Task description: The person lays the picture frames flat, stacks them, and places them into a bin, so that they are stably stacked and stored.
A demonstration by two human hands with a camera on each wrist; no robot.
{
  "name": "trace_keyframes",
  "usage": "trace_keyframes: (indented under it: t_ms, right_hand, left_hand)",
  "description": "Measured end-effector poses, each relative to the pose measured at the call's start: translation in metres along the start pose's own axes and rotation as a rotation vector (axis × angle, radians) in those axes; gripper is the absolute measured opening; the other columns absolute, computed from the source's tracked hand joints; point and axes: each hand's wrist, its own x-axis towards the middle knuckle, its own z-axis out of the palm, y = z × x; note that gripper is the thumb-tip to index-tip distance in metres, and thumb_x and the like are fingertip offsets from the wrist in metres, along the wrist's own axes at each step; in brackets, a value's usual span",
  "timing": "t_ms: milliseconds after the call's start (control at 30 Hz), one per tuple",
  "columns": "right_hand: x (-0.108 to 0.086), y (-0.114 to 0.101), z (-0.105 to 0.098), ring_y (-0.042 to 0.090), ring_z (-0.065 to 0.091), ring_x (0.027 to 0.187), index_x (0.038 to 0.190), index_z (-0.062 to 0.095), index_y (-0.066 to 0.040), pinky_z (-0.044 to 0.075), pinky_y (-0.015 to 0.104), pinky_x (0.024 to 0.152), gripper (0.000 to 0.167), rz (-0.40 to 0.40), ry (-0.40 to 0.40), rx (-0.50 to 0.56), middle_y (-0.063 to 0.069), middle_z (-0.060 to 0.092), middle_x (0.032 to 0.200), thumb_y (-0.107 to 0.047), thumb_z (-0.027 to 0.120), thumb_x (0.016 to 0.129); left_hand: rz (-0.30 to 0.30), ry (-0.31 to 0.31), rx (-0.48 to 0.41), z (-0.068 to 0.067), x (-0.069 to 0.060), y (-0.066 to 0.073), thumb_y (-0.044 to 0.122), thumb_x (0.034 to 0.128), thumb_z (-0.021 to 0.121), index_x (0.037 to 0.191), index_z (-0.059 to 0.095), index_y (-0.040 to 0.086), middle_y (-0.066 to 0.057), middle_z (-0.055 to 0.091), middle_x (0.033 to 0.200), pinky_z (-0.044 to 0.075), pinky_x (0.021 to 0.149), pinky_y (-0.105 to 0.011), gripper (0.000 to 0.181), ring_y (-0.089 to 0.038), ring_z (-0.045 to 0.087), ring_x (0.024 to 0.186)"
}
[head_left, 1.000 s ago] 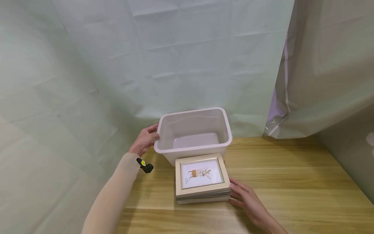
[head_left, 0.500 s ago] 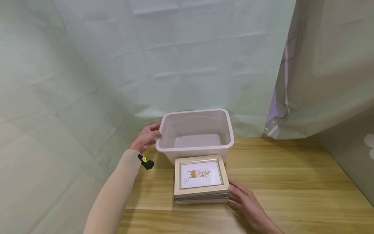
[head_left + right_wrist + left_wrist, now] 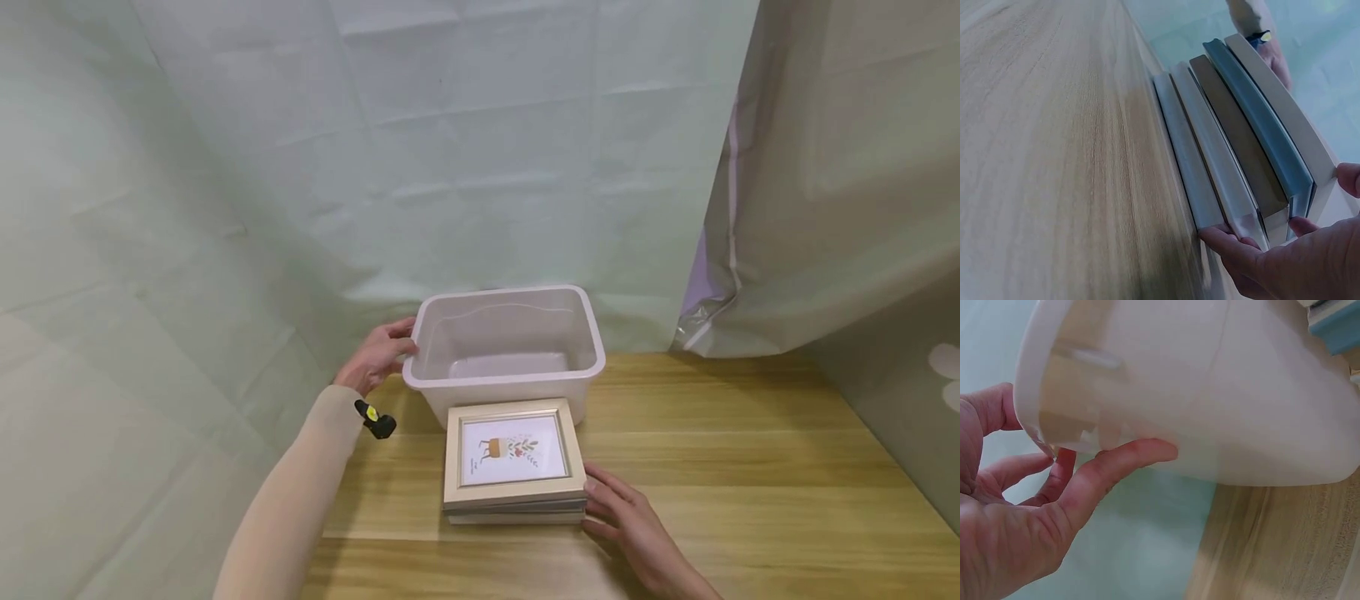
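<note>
A light grey plastic bin point(image 3: 504, 385) stands on the table with nothing seen inside it. My left hand point(image 3: 375, 357) grips its left end, the digits spread around the rim and along the outer wall in the left wrist view. In front of the bin lies a stack of several picture frames point(image 3: 456, 492). The top one is pale wood with a vase-and-flowers print; in the right wrist view a blue frame point(image 3: 1263, 125) and a brown frame point(image 3: 1235, 125) lie under it. My right hand point(image 3: 637, 533) rests its fingertips against the stack's right side.
The wood-grain table point(image 3: 735, 467) extends to the right. A pale green curtain point(image 3: 487, 167) hangs behind the bin and along the left, and a grey-brown sheet point(image 3: 847, 183) hangs at the right. A black wrist camera point(image 3: 378, 423) sits on the left sleeve.
The bin has shifted slightly to the right and toward me, with my left hand on it. The frame stack and right hand have moved a little to the left.
</note>
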Motion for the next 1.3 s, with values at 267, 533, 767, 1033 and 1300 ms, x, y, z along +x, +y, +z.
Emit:
trace_keyframes:
  t_ms: [267,533,767,1033,1300]
  right_hand:
    - [0.000,-0.002,-0.001,0.029,0.068,0.131,0.168,0.034,0.002,0.061,0.047,0.109,0.068,0.002,-0.001,-0.012,0.025,0.061,0.155,-0.032,0.055,0.113]
    - [-0.001,-0.003,-0.002,0.025,0.070,0.129,0.168,0.033,0.003,0.061,0.044,0.108,0.070,0.004,-0.026,-0.009,0.022,0.064,0.154,-0.033,0.055,0.113]
    - [0.005,-0.009,-0.011,0.023,0.068,0.131,0.170,0.026,0.002,0.060,0.044,0.111,0.076,0.038,-0.134,-0.046,0.018,0.067,0.148,-0.036,0.057,0.112]
    - [0.033,-0.028,-0.032,0.018,0.071,0.125,0.170,0.007,0.009,0.060,0.037,0.110,0.088,0.081,-0.244,-0.042,0.016,0.071,0.141,-0.037,0.057,0.113]
    - [0.050,-0.040,-0.036,0.016,0.074,0.117,0.168,0.007,0.011,0.061,0.038,0.103,0.087,0.102,-0.350,-0.055,0.008,0.075,0.129,-0.036,0.057,0.114]
  left_hand:
    - [-0.010,0.035,-0.012,0.001,-0.005,-0.009,0.003,0.1067,0.058,0.171,0.035,0.015,-0.019,0.041,0.174,0.064,0.092,-0.031,0.070,-0.036,0.051,0.146]
    - [0.007,0.029,-0.119,0.000,-0.032,-0.037,0.027,0.1131,0.059,0.169,0.039,0.008,-0.005,0.064,0.146,0.063,0.093,-0.028,0.062,-0.010,0.068,0.117]
    - [-0.056,-0.073,-0.139,-0.001,-0.073,-0.072,0.045,0.1156,0.046,0.165,0.037,-0.002,-0.024,0.053,0.159,0.059,0.113,-0.054,0.069,-0.041,0.061,0.140]
    - [-0.261,-0.218,-0.081,0.043,-0.114,-0.093,0.054,0.1088,0.048,0.170,0.011,-0.008,-0.047,0.029,0.167,0.059,0.111,-0.061,0.094,-0.061,0.043,0.151]
    - [-0.300,-0.213,-0.033,0.081,-0.132,-0.091,0.057,0.1055,0.055,0.154,0.043,-0.006,-0.035,0.056,0.148,0.062,0.102,-0.060,0.081,-0.039,0.063,0.128]
